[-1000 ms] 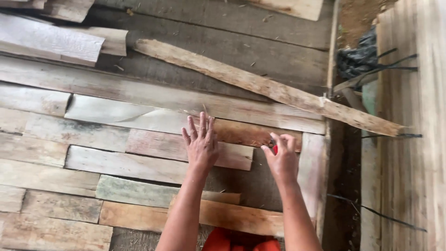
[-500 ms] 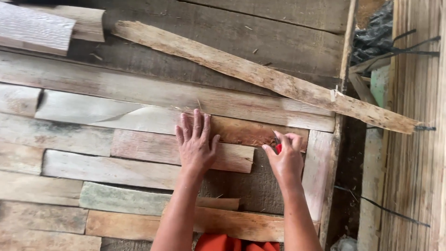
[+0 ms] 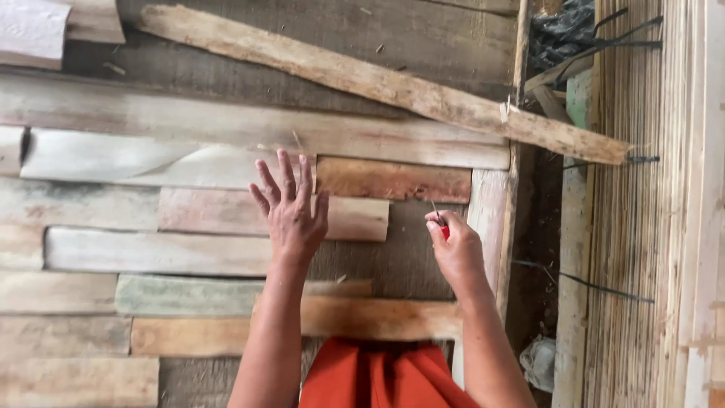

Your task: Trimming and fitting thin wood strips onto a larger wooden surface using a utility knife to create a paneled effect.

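1. The left hand (image 3: 291,211) has lifted a little since before, fingers spread wide over the pinkish plank (image 3: 226,211).
2. The right hand (image 3: 453,245) pinches a small red tool (image 3: 445,231), nearer the reddish plank (image 3: 393,180), which runs left-right just above it.

The reddish-brown plank (image 3: 393,179) is the warmest piece on the boarded surface. Touching its lower left, the plank (image 3: 226,213) under the left hand (image 3: 291,219) is pale pink with grey streaks. Left of the reddish plank lies a whitish-grey board (image 3: 136,159). Well below it sit a faded green plank (image 3: 189,296) and, lower, an orange-tan plank (image 3: 362,319). Above it, the long slanting board (image 3: 377,79) is light tan, flecked with darker spots. The right hand (image 3: 453,245), just below the plank's right end, holds a small red thing (image 3: 445,231). The cloth (image 3: 377,378) at the bottom is bright orange-red.
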